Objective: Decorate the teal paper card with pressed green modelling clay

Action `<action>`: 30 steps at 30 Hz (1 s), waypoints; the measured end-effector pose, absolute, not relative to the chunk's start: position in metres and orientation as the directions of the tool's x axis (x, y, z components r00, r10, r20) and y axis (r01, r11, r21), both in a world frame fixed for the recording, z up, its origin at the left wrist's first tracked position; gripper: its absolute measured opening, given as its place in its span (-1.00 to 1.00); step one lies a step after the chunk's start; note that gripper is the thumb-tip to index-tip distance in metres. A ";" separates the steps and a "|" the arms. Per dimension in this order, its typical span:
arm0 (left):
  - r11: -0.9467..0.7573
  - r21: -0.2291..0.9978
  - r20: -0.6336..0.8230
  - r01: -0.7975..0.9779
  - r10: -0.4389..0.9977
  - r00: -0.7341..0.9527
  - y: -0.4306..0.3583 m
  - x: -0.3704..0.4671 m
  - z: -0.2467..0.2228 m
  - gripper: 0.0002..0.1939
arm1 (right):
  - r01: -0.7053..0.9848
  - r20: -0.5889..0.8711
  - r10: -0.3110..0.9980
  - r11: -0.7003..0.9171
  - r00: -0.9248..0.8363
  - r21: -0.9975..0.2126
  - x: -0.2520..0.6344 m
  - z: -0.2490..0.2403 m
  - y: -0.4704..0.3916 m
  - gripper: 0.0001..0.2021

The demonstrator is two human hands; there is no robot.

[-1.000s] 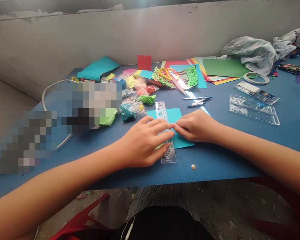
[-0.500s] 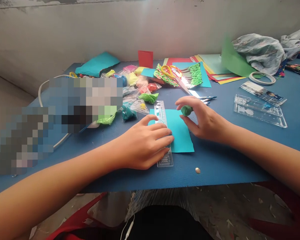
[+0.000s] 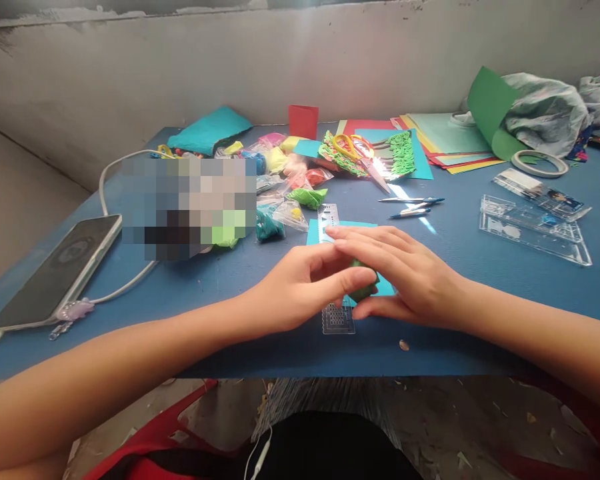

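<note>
A dark green lump of modelling clay (image 3: 363,289) is held between my two hands, partly hidden by the fingers. My left hand (image 3: 297,287) reaches in from the left, its thumb lying across the near side of the lump. From the right, my right hand (image 3: 413,273) arches its fingers over the top, with its thumb underneath. Below the hands a clear stencil ruler (image 3: 338,325) lies on a sheet of turquoise paper (image 3: 387,287), much of both covered by the hands.
Bags of coloured clay (image 3: 307,196) crowd the back left, near a phone (image 3: 60,267) with a white cable. Scissors (image 3: 375,173) lie on a decorated card. Pens (image 3: 413,212), a tape roll (image 3: 539,164), a clear plastic case (image 3: 535,230) and coloured sheets (image 3: 450,130) lie rightward.
My left hand has lifted off the ruler and joined my right hand around the green clay. My right hand has come nearer and lower. The view has shifted slightly.
</note>
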State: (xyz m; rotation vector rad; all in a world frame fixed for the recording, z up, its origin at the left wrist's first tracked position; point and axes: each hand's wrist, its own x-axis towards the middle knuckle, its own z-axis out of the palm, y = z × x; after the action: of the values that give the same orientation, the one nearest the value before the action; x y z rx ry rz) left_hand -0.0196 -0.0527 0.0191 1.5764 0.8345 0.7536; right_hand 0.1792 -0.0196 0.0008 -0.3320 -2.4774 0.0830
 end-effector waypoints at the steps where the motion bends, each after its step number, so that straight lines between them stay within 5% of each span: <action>1: -0.048 0.997 0.005 0.066 0.843 0.538 -0.053 -0.018 0.019 -0.67 | 0.217 0.587 0.236 0.971 -0.775 -0.104 0.178 0.001 -0.019 -0.37; 4: 0.031 0.999 -0.016 -0.020 0.850 0.527 -0.052 -0.017 0.016 -0.68 | 0.203 0.607 0.191 0.978 -0.772 -0.050 0.178 0.002 -0.019 -0.32; 18: 0.117 0.993 -0.084 -0.011 0.769 0.634 -0.050 -0.023 0.017 -0.65 | 0.235 0.690 0.147 0.971 -0.709 0.035 0.180 0.011 -0.026 -0.77; 25: 0.205 0.974 -0.099 -0.098 0.770 0.630 -0.051 -0.020 0.021 -0.74 | 0.221 0.687 0.187 0.975 -0.702 -0.040 0.181 0.009 -0.025 -0.47; 30: 0.251 0.958 -0.118 -0.136 0.784 0.610 -0.051 -0.020 0.024 -0.67 | 0.267 0.677 0.248 0.960 -0.693 -0.078 0.180 0.004 -0.026 -0.52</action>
State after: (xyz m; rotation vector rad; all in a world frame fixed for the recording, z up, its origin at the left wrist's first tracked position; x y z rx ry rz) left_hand -0.0197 -0.0508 0.0239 1.1548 0.6801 0.6960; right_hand 0.1796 -0.0263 0.0040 -0.3600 -2.3643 -0.0340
